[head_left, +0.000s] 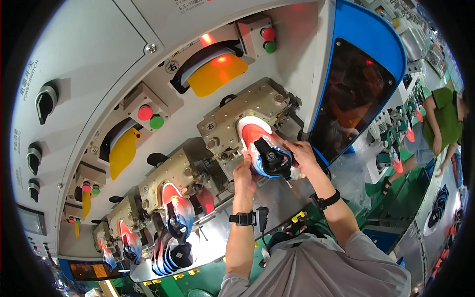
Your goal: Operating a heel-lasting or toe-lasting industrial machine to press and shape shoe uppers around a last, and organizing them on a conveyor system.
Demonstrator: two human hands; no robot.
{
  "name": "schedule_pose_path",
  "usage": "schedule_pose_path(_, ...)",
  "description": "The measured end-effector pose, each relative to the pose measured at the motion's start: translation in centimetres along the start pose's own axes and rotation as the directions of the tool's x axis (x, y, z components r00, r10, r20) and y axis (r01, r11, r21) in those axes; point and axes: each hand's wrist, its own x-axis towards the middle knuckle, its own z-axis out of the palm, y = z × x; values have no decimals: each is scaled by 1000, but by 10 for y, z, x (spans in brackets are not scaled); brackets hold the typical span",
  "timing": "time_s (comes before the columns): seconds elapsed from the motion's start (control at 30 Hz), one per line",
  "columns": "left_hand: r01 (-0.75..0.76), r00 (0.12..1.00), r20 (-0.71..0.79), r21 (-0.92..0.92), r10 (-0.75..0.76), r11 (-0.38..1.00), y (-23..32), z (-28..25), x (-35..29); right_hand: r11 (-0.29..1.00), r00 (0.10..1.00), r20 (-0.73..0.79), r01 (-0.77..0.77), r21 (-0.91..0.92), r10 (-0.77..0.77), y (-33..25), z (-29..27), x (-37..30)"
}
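Wearing a grey shirt (316, 267), the person reaches both forearms forward, a black wrist strap (242, 219) with a small box on the left, a plainer black band (326, 199) on the right. Beyond them, the left hand (245, 175) is curled nearly closed on the left side of a red, white and blue shoe upper (262, 148), while the right hand (303, 154) pinches its right side, thumb and fingers drawn together. This upper, black at its opening, has its white-rimmed red end in front of a drilled metal mould block (247, 106); whether the two touch, I cannot tell.

To the left, another shoe upper (174, 205) sits at the neighbouring mould block (166, 180), above a row of uppers (166, 255) on the steel ledge (217, 230). Behind the nearer block hangs a yellow flap (217, 76), with a red push button (268, 34) and a green push button (270, 47) beside it. A blue-framed dark panel (354, 94) closes the machine's right side. Farther off at right, a co-worker in a green top (448, 111) stands on the green floor (383, 205).
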Motion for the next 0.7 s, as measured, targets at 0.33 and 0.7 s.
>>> schedule_pose_path(0.33, 29, 1000, 2, 39, -29, 999, -6, -11, 13, 998, 999, 24, -31, 50, 30, 15, -4, 11)
schedule_pose_path(0.7, 6, 1000, -11, -63, -6, 998, -12, -7, 15, 998, 999, 44, -6, -57, 8, 26, -9, 12)
